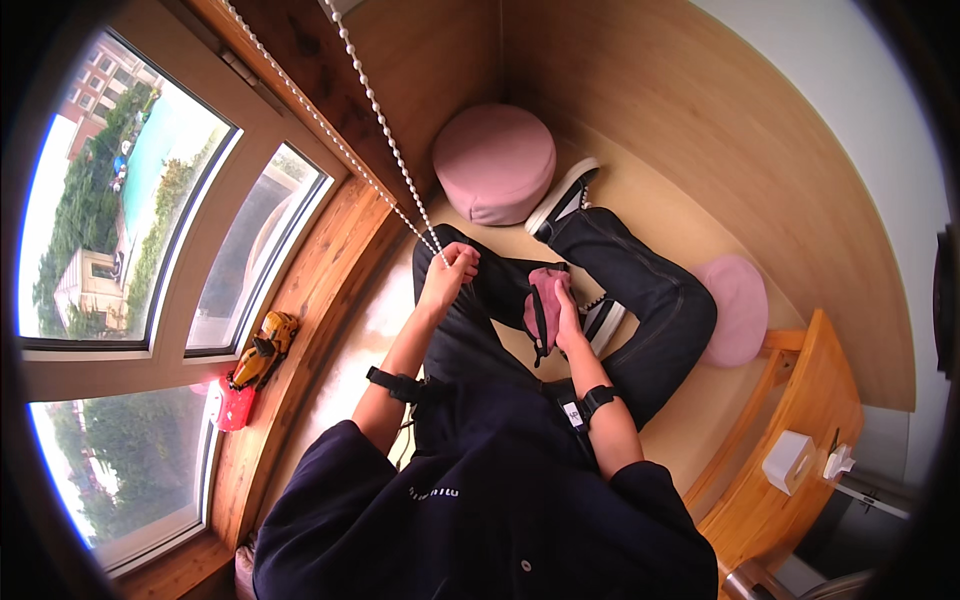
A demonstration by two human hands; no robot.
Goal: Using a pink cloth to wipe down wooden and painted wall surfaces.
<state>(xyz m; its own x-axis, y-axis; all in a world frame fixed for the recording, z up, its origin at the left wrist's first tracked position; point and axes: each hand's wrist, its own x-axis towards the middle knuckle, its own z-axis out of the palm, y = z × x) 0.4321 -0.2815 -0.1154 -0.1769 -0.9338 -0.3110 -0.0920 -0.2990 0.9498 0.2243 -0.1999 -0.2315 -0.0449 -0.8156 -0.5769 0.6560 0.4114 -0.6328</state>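
Two strands of a white bead chain (pixel 386 133) run down from above, beside the wooden window frame, into my left hand (pixel 444 279). Its fingers are closed around the lower end of the chain, above my bent knee. In my right hand (pixel 570 319) is a folded pink cloth item (pixel 546 300) with a black strap or edging along one side; its exact kind is unclear. I hold it over my lap, between my legs in dark jeans (pixel 649 300). My palm and fingers hide part of the cloth.
At left, a yellow toy construction vehicle (pixel 264 351) and a red object (pixel 231 405) rest on the wooden windowsill (pixel 330 259). A round pink pouf (pixel 495 161) stands ahead, and a flat pink cushion (pixel 731 311) lies right. The wooden table (pixel 750 517) holds a white tissue box (pixel 787 461).
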